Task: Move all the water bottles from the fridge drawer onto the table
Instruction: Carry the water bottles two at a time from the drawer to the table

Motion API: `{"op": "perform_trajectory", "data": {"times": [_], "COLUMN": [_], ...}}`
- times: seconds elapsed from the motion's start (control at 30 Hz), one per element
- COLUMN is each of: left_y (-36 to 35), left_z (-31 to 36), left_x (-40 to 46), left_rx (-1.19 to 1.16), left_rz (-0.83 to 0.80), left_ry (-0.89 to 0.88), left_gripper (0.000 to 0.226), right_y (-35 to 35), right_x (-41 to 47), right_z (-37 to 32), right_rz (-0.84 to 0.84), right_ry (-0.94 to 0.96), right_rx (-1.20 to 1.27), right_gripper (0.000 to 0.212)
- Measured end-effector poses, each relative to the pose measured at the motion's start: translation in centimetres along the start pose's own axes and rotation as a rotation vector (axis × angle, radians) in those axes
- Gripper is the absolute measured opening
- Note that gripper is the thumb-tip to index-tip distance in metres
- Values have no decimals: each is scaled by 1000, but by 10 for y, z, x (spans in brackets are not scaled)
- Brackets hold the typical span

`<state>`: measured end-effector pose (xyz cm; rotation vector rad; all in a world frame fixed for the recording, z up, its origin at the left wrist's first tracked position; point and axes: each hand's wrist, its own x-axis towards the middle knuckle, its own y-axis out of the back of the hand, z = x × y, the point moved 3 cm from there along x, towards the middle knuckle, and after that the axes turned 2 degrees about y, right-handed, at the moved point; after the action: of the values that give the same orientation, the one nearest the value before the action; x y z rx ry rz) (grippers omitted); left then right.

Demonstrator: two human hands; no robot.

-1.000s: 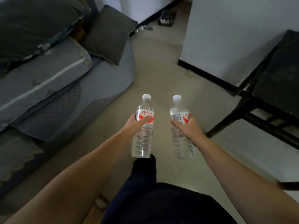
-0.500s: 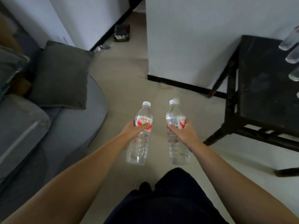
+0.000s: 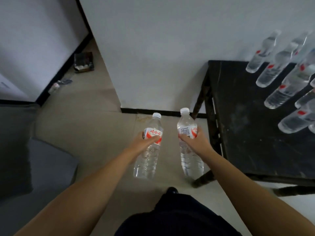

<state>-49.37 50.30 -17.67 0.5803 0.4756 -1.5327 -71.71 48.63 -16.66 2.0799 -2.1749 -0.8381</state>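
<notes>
The left hand (image 3: 144, 142) wraps around the red-and-white label of a clear water bottle (image 3: 149, 147), thumb across the front, holding it upright over the pale floor (image 3: 102, 133). The right hand (image 3: 196, 142) grips a second water bottle (image 3: 189, 143) at its label the same way, just left of the black tabletop (image 3: 247, 125). Both bottles have white caps and are side by side, apart from each other. On the tabletop's far right part stands a cluster of more water bottles (image 3: 281, 77), blurred. A grey sofa (image 3: 34, 167) lies at left, and a white wall (image 3: 162, 48) rises ahead.
</notes>
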Motion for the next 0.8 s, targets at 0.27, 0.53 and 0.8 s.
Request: {"op": "perform_trajectory", "data": {"times": [0.27, 0.53, 0.8], "left_y": [-35, -54, -99], "left_z": [63, 132, 271], "left_x": [81, 199, 321], "left_rx": [20, 194, 337], "left_rz": [-94, -194, -373], "left_ry": [3, 18, -95], "left_gripper": [47, 56, 63], "right_y": [32, 54, 100], "right_x": [76, 175, 275], "right_z": [-15, -18, -59], "right_rz": [32, 110, 420], "right_ry": [-46, -170, -218], "right_rx": [14, 57, 247], "right_gripper": [58, 72, 73]}}
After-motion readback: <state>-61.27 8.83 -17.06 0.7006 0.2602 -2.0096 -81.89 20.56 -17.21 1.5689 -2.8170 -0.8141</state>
